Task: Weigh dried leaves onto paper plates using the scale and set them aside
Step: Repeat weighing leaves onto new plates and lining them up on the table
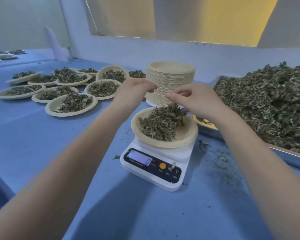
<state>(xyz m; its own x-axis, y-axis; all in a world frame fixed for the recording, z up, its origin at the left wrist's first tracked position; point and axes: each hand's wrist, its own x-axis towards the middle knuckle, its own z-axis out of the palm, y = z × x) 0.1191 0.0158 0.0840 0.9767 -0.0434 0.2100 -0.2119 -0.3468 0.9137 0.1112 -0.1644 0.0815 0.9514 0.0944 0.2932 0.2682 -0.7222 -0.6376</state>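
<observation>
Blue covers the whole surface [42, 135] before me, with a pale wall and a yellowish window behind. At its centre the scale [154, 163] carries a paper plate [189, 134] heaped with dried leaves [161, 123]; the pile leans toward the plate's 1 o'clock edge.

My right hand [196, 99] hovers over the pile's far side, fingers curled, seemingly pinching a few leaves at the tips, though I cannot tell for sure. My left hand [133, 92] is at about 11 o'clock from the plate, against the stack of empty plates [171, 80]; its fingers bend toward the stack's side, but whether they grip anything I cannot tell.

At 3 o'clock sits the metal tray [284, 156] piled with loose leaves [267, 104]. At 10 o'clock the filled plates [59, 90] lie set aside, overlapping each other. Crumbs [220, 158] dot the cloth between scale and tray.

I judge this portion is being trimmed to weight (the display [139, 157] is too blurred for me to trust). The risks: a wrist resting on the plate rim would falsify the reading, the leaning heap could spill over the far edge when I lift the plate, and my left hand could nudge the stack over.
</observation>
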